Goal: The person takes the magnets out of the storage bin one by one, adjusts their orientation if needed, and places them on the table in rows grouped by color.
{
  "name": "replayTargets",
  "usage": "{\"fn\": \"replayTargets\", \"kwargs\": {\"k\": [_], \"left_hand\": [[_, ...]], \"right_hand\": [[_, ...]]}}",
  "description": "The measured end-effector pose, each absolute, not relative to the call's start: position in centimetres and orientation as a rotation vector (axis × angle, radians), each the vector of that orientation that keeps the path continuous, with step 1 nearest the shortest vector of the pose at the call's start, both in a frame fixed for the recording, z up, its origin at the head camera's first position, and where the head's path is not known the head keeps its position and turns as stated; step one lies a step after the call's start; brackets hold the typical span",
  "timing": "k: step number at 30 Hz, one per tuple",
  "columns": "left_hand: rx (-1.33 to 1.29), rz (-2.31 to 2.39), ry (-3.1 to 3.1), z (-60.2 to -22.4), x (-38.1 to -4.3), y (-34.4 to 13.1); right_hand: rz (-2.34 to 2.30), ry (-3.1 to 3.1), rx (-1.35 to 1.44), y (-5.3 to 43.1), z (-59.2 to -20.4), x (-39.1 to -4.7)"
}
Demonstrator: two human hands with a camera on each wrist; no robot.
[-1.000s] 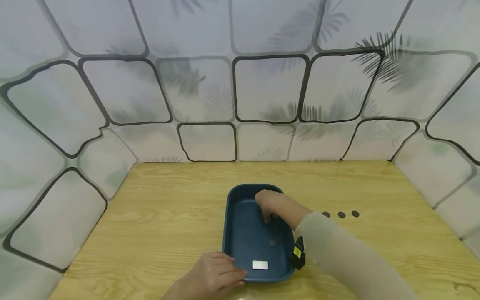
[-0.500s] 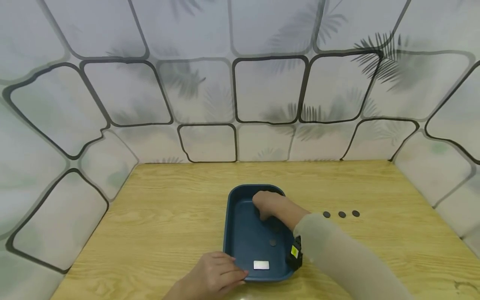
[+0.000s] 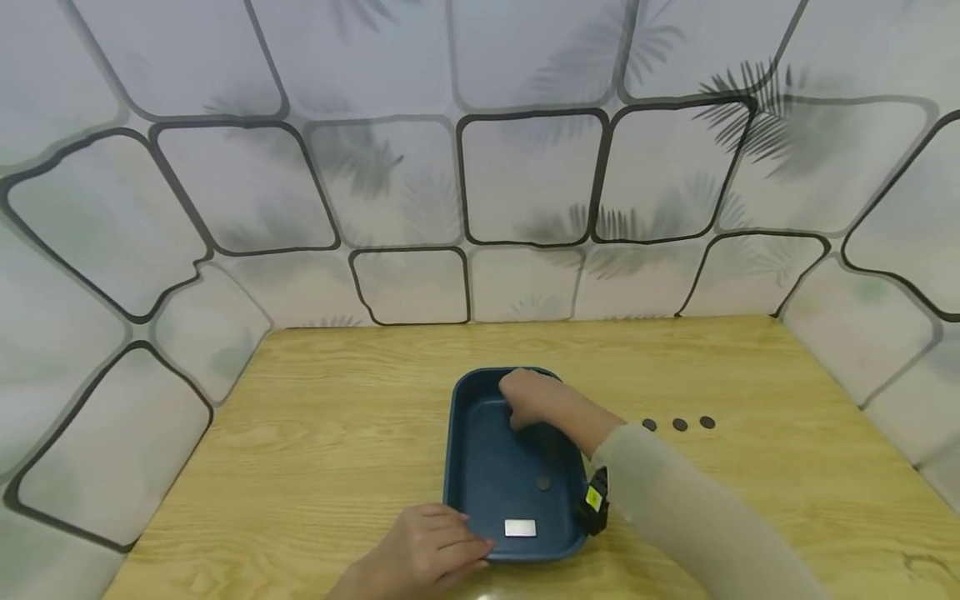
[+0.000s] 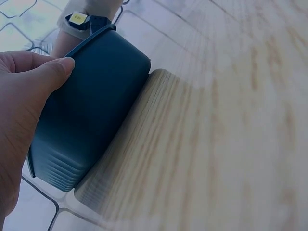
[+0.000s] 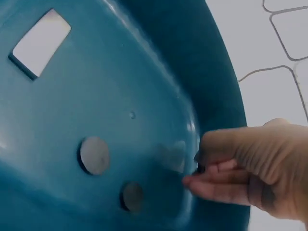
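A deep blue plastic tray (image 3: 487, 467) stands on the table. My left hand (image 3: 431, 546) pinches its near left rim; the thumb (image 4: 60, 70) lies against the tray's outer side in the left wrist view. My right hand (image 3: 528, 400) reaches into the tray's far end. In the right wrist view, its thumb and fingers (image 5: 216, 187) pinch a small dark disc, mostly hidden, close to the tray wall. Two round grey discs, one here (image 5: 95, 155) and a smaller-looking one (image 5: 132, 196), lie on the tray floor. Near its front is a white-topped rectangular block (image 3: 521, 527).
Right of the tray, three dark discs (image 3: 679, 425) lie in a row on the wood-grain table (image 3: 337, 417). A patterned wall panel (image 3: 420, 183) closes the back and both sides. A black wrist device (image 3: 593, 504) on the right arm overhangs the tray's right rim.
My right hand has shifted slightly toward the far left of the tray. The left hand keeps its hold on the rim, and the discs and block stay put.
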State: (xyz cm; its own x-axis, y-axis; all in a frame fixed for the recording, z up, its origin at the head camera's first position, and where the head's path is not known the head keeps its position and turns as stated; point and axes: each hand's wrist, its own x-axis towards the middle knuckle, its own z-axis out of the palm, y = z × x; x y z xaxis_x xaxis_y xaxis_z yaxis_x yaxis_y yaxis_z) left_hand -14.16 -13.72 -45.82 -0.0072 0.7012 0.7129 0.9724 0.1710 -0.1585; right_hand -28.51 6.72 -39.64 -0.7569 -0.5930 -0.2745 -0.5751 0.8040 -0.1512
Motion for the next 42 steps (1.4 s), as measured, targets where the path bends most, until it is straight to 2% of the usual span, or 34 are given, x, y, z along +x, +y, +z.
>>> {"fn": "replayTargets", "kwargs": {"k": [10, 15, 21, 28, 42], "left_hand": [[-1.567, -0.477, -1.758, -45.7, -14.0, -13.7], [-1.558, -0.474, -1.747, -45.5, -14.0, -13.8], [-1.560, -0.480, -1.717, -45.3, -14.1, -13.8], [-1.569, -0.475, -1.714, -45.3, -14.1, -13.7], [-1.583, -0.482, -1.718, -45.4, -14.1, -13.8]], "right_hand": [[-0.396, 2.656, -1.054, 11.2, -33.8, -27.7], [-0.502, 2.732, -1.136, 14.1, -32.7, -27.1], [-0.596, 2.871, -1.134, 17.3, -33.8, -26.0], [-0.782, 2.978, -1.009, 20.2, -36.6, -24.5], [-0.500, 3.030, -0.989, 23.1, -42.1, -24.7]]}}
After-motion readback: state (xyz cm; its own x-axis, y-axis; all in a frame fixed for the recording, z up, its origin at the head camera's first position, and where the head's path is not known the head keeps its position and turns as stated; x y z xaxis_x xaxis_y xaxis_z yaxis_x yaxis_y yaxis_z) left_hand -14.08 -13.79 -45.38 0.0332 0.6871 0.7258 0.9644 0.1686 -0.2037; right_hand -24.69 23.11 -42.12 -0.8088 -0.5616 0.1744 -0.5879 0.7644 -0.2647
